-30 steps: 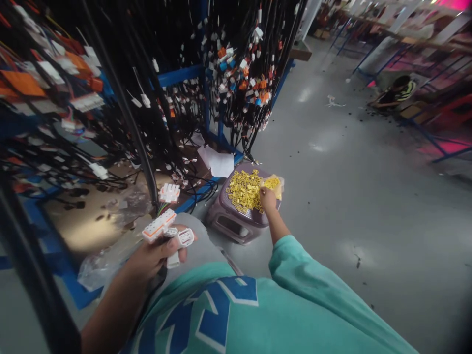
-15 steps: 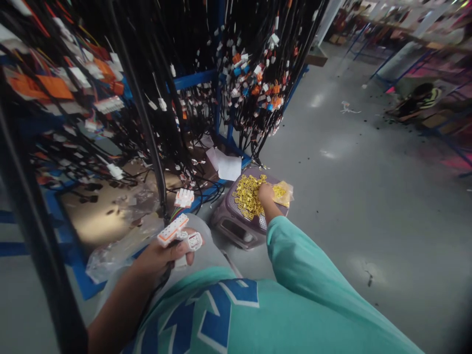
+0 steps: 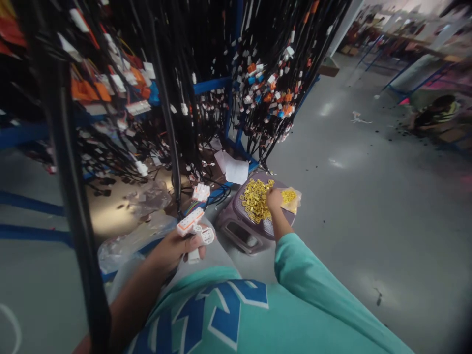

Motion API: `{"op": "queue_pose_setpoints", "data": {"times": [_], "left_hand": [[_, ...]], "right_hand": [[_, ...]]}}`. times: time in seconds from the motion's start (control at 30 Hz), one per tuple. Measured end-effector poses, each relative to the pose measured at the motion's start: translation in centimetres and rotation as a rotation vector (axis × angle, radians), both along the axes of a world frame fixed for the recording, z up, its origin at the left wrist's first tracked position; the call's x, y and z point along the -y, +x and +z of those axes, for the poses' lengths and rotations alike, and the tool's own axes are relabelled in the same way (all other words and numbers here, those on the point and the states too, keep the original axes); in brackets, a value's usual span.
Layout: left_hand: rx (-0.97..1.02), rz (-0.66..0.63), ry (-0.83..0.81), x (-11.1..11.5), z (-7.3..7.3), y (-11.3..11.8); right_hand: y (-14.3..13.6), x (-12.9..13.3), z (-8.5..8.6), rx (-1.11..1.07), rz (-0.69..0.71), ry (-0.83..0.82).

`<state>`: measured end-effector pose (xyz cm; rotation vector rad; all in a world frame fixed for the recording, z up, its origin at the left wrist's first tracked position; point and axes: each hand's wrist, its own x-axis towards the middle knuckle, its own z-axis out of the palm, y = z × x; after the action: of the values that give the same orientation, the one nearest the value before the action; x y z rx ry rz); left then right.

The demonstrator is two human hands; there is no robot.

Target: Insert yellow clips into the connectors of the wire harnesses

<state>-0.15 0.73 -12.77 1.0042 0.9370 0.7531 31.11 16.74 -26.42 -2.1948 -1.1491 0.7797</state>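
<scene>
White connectors (image 3: 191, 221), one with an orange edge, are gripped in my left hand (image 3: 175, 248) above my lap. Another white connector (image 3: 201, 192) stands up on wires just beyond them. My right hand (image 3: 274, 199) is over a pile of small yellow parts (image 3: 255, 199) on a purple-grey stool (image 3: 241, 235). Its fingers are closed and point down at the right side of the pile; what they hold, if anything, is hidden. An open plastic bag (image 3: 291, 199) with more yellow parts lies at the stool's right edge, beside my right hand.
Black cable bundles with white, orange and blue connectors hang from a blue rack (image 3: 212, 85) ahead and left. A thick black cable (image 3: 79, 196) crosses the left side. White paper (image 3: 236, 169) and clear plastic (image 3: 121, 248) lie low down. A person (image 3: 438, 110) is low at the far right.
The view has shifted, so the scene sits further right in the picture. My left hand still grips the connectors, and my right hand remains at the yellow parts.
</scene>
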Motion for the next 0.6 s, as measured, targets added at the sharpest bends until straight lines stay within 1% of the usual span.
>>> {"op": "queue_pose_setpoints", "data": {"times": [0.1,0.17,0.23,0.27,0.3,0.33,0.4,0.47,0.53,0.6], "left_hand": [[0.049,0.012,-0.001,0.0,0.3,0.4],[0.084,0.009,-0.011,-0.1,0.7,0.6],[0.106,0.025,-0.020,0.0,1.1,0.8],[0.111,0.035,-0.025,0.0,1.4,0.9],[0.116,0.043,-0.029,0.1,1.6,0.9],[0.120,0.051,-0.033,0.1,1.7,1.0],[0.128,0.069,-0.043,0.3,1.8,1.0],[0.136,0.092,-0.048,0.5,1.7,1.0],[0.146,0.114,-0.053,0.7,1.5,0.9],[0.161,0.131,-0.055,1.0,1.4,0.8]], "right_hand": [[-2.8,2.0,2.1,-0.250,0.049,0.120],[-5.1,3.8,4.1,-0.415,0.109,0.178],[-7.4,6.3,6.8,-0.605,0.198,0.253],[-8.4,7.6,8.4,-0.801,0.267,0.337],[-9.4,9.0,10.0,-0.934,0.356,0.419],[-10.2,10.3,11.7,-0.968,0.447,0.502],[-11.4,12.7,14.7,-0.834,0.596,0.679],[-12.3,14.4,16.8,-0.660,0.699,0.835],[-13.0,15.3,17.8,-0.530,0.769,0.945],[-13.4,15.7,18.0,-0.448,0.827,0.980]]}}
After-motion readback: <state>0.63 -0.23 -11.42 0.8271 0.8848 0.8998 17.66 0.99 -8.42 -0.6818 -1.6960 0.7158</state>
